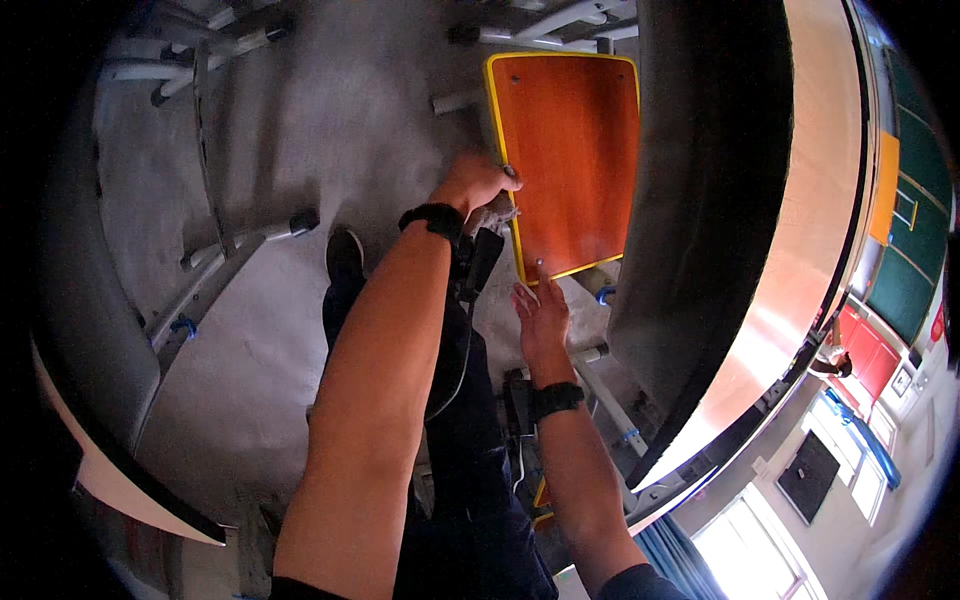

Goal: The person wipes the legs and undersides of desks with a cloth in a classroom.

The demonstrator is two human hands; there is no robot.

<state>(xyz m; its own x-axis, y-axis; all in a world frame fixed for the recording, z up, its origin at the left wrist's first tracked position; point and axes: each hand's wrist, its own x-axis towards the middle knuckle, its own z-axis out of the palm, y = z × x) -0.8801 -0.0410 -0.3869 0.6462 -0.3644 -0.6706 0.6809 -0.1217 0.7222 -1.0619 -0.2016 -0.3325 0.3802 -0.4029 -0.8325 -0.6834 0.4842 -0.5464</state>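
Observation:
An orange-brown wooden chair panel [570,161] with yellow edging and small fasteners near its corners is in front of me, right of the middle. My left hand [480,184] is at the panel's left edge, one digit lying over the yellow rim. Bunched beneath that hand is a grey cloth [493,216], which it appears to grip. At the panel's lower edge, my right hand [544,311] has its fingers apart, with a fingertip touching near the corner fastener. Dark bands circle both wrists. The panel's underside is hidden.
A school desk [802,202] with a light top stands close on the right. Metal desk legs [217,277] with black end caps are on the left, above the grey floor [247,360]. My shoe [345,251] shows below. A person [836,360] is far off near a green board [911,277].

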